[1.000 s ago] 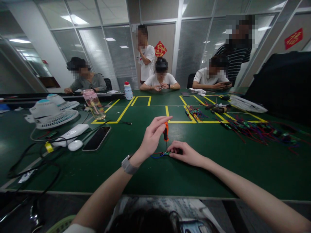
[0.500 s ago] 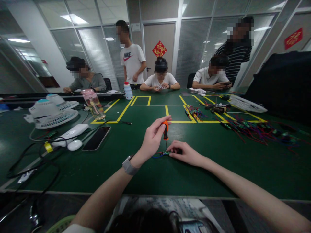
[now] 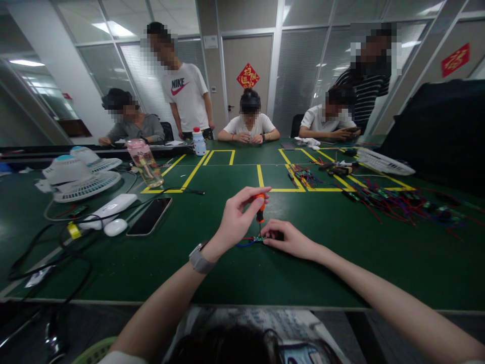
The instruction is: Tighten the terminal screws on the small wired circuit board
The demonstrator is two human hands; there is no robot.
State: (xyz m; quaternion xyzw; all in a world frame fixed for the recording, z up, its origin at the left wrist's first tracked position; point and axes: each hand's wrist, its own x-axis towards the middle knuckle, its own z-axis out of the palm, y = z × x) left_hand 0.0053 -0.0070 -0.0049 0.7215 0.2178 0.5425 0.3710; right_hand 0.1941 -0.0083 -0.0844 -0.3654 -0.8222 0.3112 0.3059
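Observation:
My left hand (image 3: 238, 218) pinches the orange handle of a small screwdriver (image 3: 259, 211), held upright with its tip down on a small green circuit board (image 3: 258, 239). My right hand (image 3: 287, 237) lies on the green table (image 3: 235, 268) with its fingers pressed on that board, holding it down. Red and blue wires (image 3: 244, 242) run out of the board to the left. A watch sits on my left wrist.
A phone (image 3: 149, 216), a white mouse (image 3: 115, 227), a power strip, black cables and two small fans (image 3: 78, 178) lie at the left. A pink bottle (image 3: 145, 163) stands behind them. Wired boards (image 3: 397, 202) pile at the right. Several people sit or stand at the far side.
My fingers have shifted round the screwdriver handle, as in turning it. A standing person in a white shirt has walked left and closer to the table.

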